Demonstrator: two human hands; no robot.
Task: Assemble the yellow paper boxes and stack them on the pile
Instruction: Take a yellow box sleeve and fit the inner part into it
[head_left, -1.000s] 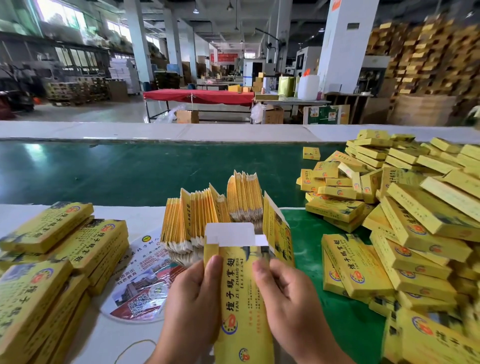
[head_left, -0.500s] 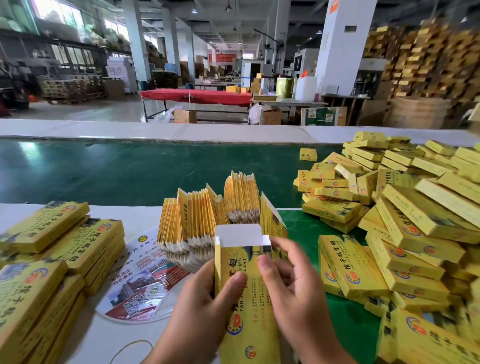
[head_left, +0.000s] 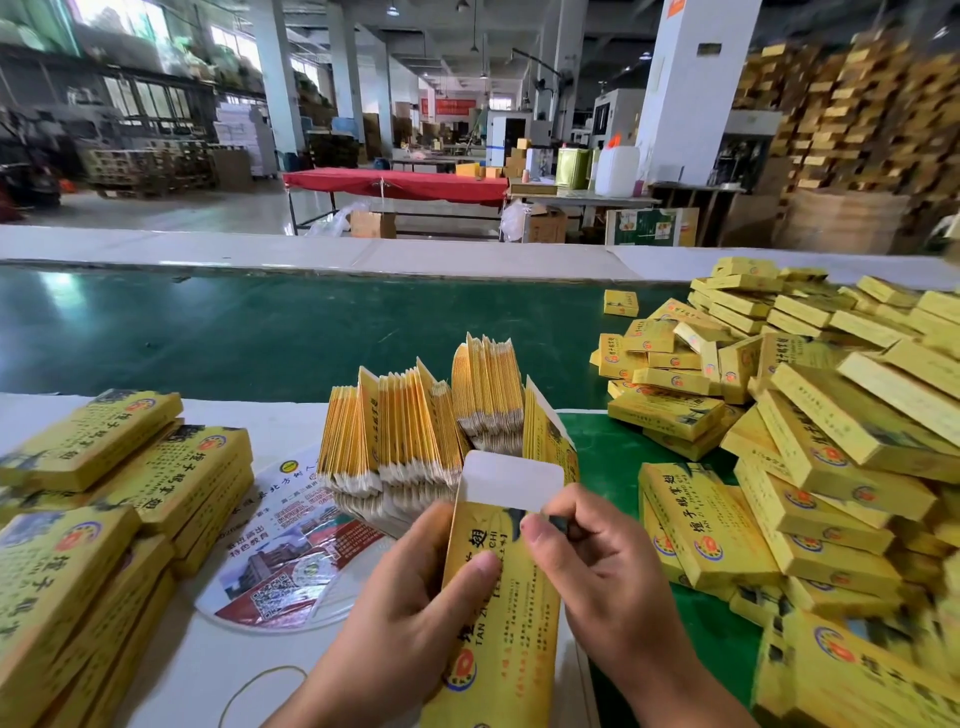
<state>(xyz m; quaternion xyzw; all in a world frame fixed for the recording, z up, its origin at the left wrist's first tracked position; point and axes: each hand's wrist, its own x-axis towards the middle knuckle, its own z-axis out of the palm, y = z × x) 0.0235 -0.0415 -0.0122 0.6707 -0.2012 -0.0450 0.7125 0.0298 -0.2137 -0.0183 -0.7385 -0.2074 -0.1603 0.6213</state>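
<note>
Both hands (head_left: 597, 582) pinching yellow box (head_left: 498, 597), lengthwise away, flap far

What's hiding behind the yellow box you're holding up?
Behind the held box stand bundles of flat unfolded boxes on edge. Their lower near part is covered by the box's white flap and the right hand. The left hand grips the box too.

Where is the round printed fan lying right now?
Head view, lower left of centre: the round printed fan lies flat on the white tabletop, between the left box stack and the flat blanks.
</note>
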